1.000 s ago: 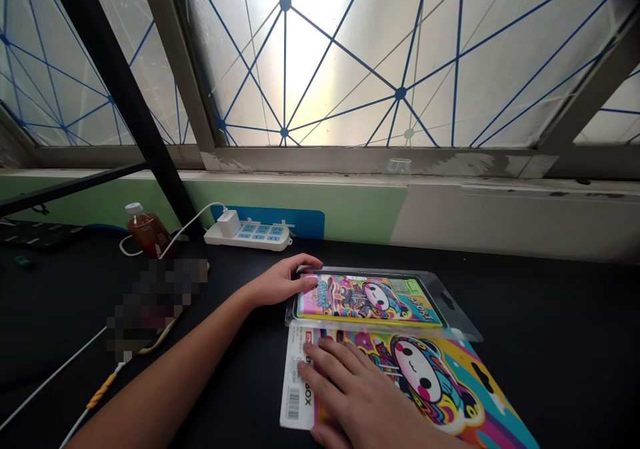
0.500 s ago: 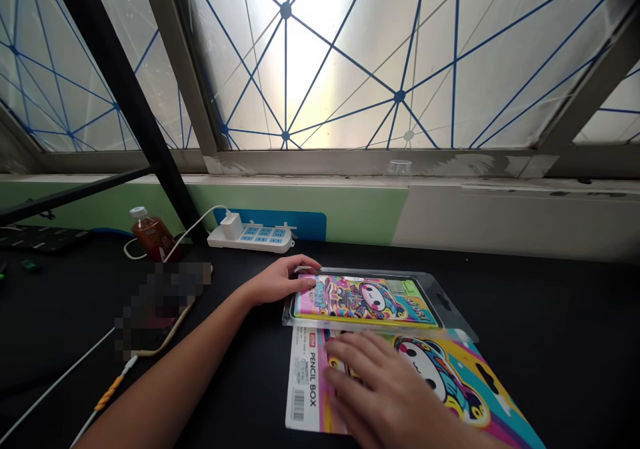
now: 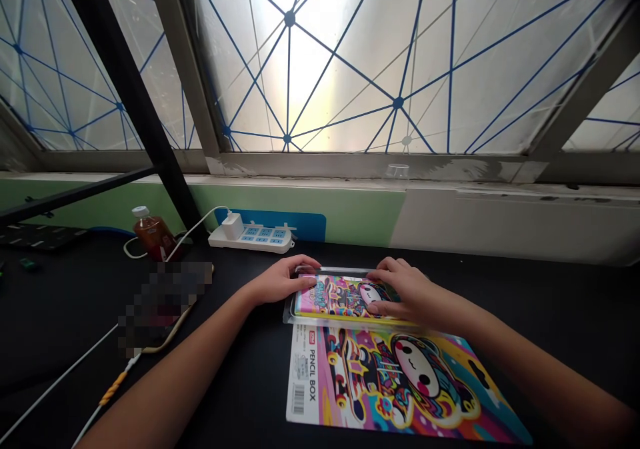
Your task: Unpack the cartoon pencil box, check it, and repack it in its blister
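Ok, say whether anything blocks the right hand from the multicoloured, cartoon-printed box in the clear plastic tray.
Nothing visible does: the right hand appears to touch the box directly. The multicoloured printed card lies on the near side, not between them.

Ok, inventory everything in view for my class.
Desk: one, black, foreground
Tray: one, clear, on desk
Box: one, multicoloured, in tray
Card: one, multicoloured, front
Wall: one, green-and-grey, behind
Panel: one, blue, on wall
Power strip: one, white, by wall
Plug: one, white, on strip
Cables: several, mostly white, left
Bottle: one, reddish, left
Pixelated item: one, dark, left
Slab: one, black, left
Bits: at least one, green, left
Cup: one, clear, windowsill
Panes: several, whitish, behind
Post: one, black, left
Left hand: one, on tray
Right hand: one, on box
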`<act>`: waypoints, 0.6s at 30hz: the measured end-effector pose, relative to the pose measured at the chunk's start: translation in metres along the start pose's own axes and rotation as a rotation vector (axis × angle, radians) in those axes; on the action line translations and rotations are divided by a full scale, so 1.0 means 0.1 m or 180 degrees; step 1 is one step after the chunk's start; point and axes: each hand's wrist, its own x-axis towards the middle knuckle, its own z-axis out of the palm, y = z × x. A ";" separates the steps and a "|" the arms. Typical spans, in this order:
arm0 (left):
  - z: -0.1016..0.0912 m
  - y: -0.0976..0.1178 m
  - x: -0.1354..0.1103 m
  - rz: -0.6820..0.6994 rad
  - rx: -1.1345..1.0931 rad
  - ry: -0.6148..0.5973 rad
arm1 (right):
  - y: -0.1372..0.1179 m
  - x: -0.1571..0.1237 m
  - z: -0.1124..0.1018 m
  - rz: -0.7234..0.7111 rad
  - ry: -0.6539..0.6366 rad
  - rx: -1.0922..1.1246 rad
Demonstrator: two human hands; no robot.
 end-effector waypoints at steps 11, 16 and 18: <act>0.03 0.10 -0.04 0.0193 0.0678 0.0349 | -0.11 -0.11 0.15 0.0064 0.0981 -0.0218; 0.07 0.56 -0.23 0.0649 0.1293 0.0659 | -0.26 -0.33 0.03 -0.0353 0.1643 -0.0473; 0.15 0.81 -0.42 0.0895 0.1506 0.0692 | -0.30 -0.51 -0.06 -0.0606 0.2018 -0.0657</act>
